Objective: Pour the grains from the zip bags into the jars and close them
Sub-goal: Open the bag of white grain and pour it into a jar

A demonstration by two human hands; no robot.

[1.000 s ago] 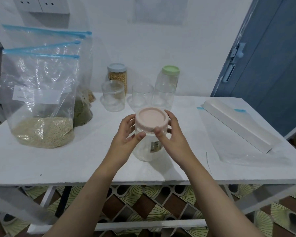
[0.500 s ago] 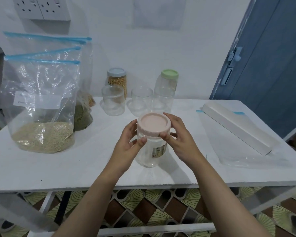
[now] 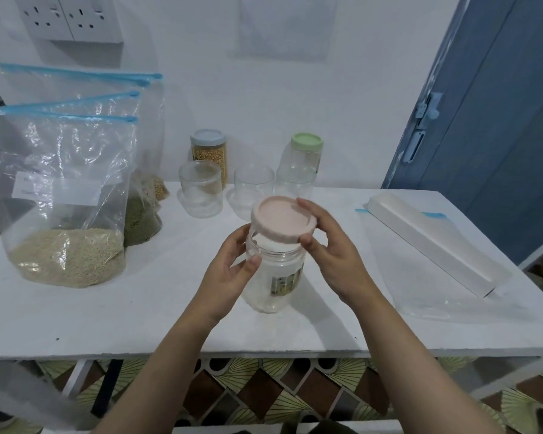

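White table [image 3: 76, 321]: zip bags stand at far left. The front bag [image 3: 63, 195] holds pale grain [image 3: 69, 255]; the bags behind it hold green and yellowish grain. All look zipped shut at the top.

Back row, centre: a blue-lidded jar [image 3: 209, 153] full of yellow grain, a green-lidded jar [image 3: 306, 151] that looks empty, and three lidless clear jars in front of them. At right, an empty flat bag [image 3: 445, 286] lies under a long white tray-like piece [image 3: 427, 245].

Working jar [image 3: 271, 277] stands upright at centre near, directly between the two hands, empty, axis vertical. Left hand [image 3: 229, 274] grips its body on the left side, thumb across the front. Right hand [image 3: 329, 245] pinches the pink lid [image 3: 282, 222] by its rim. The lid is tilted, right edge low, and sits off the mouth with a gap showing on the left, so it's unscrewed and free.

Key relation: the lid is right over the mouth, so the right hand has to carry it off to the right. The grain bag is well off to the left, nearer the left hand, which currently steadies the jar. Judgement: set the lid down first, then fetch the bag. Nothing poured into this jar yet.
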